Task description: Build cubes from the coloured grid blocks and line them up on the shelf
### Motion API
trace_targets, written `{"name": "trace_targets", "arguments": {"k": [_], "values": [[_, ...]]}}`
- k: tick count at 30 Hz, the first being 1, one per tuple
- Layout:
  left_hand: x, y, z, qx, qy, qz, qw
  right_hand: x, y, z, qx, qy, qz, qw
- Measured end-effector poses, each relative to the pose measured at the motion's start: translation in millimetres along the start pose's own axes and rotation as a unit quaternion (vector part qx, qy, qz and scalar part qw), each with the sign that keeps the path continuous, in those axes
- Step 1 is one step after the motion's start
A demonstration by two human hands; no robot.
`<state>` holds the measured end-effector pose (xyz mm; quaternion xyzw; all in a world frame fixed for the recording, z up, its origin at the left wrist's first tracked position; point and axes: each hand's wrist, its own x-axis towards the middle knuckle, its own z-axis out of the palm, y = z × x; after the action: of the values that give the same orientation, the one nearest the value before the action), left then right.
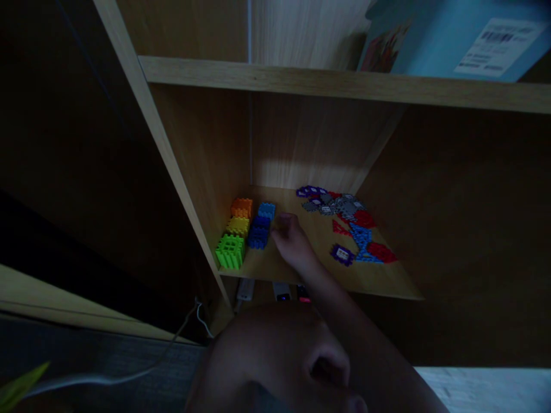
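Three notched blocks are lined up along the left side of a wooden shelf (pixel 262 264): an orange block (pixel 241 207) at the back, a yellow block (pixel 238 226) in the middle and a green block (pixel 230 251) nearest the front edge. Just to their right, a second row is formed by a light blue block (pixel 267 210) and, in front of it, dark blue blocks (pixel 259 232). The right hand (pixel 287 230) is extended into the compartment, its curled fingers placed just beside the blue row; whether anything is grasped, or whether the blocks are touched, cannot be told in the dim light. The left hand (pixel 331 364) is held low in the foreground, close to a bent knee (pixel 267 338), with its fingers curled; whether it is clenched on something cannot be told. On the right half of the shelf, flat pieces are spread in a loose heap: purple pieces (pixel 312 191) at the back, grey pieces (pixel 344 205) beside them, then red pieces (pixel 365 219) and a blue lattice (pixel 360 236) nearer the front. One purple piece with a pale centre (pixel 342 254) is set slightly apart. Above, a light blue box (pixel 430 43) with a printed label (pixel 499 46) is kept on the upper shelf (pixel 327 80); below, small devices are partly hidden by the knee.
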<state>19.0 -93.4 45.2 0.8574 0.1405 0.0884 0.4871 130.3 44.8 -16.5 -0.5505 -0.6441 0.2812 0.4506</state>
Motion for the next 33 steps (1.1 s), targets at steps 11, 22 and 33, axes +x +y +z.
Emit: {"name": "trace_targets", "arguments": {"k": [11, 22, 33], "values": [[2.9, -2.7, -2.8, -0.003, -0.002, 0.002, 1.0, 23.6, 1.6, 7.6, 0.013, -0.03, 0.011, 0.999], [17.5, -9.8, -13.4, 0.092, 0.09, -0.073, 0.989, -43.7, -3.0, -96.8, -0.207, 0.054, -0.135, 0.967], [55.1, -63.3, -25.6, 0.271, 0.353, -0.098, 0.89, -57.9, 23.2, -134.1, -0.322, -0.045, -0.103, 0.94]]}}
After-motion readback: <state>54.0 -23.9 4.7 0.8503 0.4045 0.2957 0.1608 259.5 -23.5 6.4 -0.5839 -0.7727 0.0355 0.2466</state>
